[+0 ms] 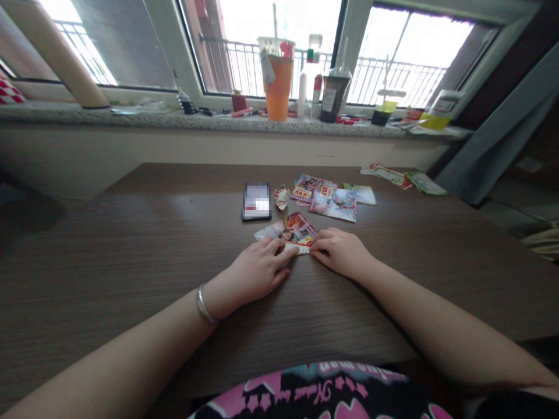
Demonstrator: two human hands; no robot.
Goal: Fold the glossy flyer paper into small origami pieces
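Here, I rest my bare left hand (257, 266), fingers loosely spread, on a multicoloured, printed paper sheet (297, 224); my bare right hand (343, 250) pinches its near right edge.

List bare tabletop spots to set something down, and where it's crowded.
Free: tabletop left of the phone, between the forearms, and right of the right hand, short of the far-right leaflets. Crowded: the middle, with that hand and the left hand on a printed leaflet, crumpled paper and flyers beyond; also the windowsill, lined with drink cups.
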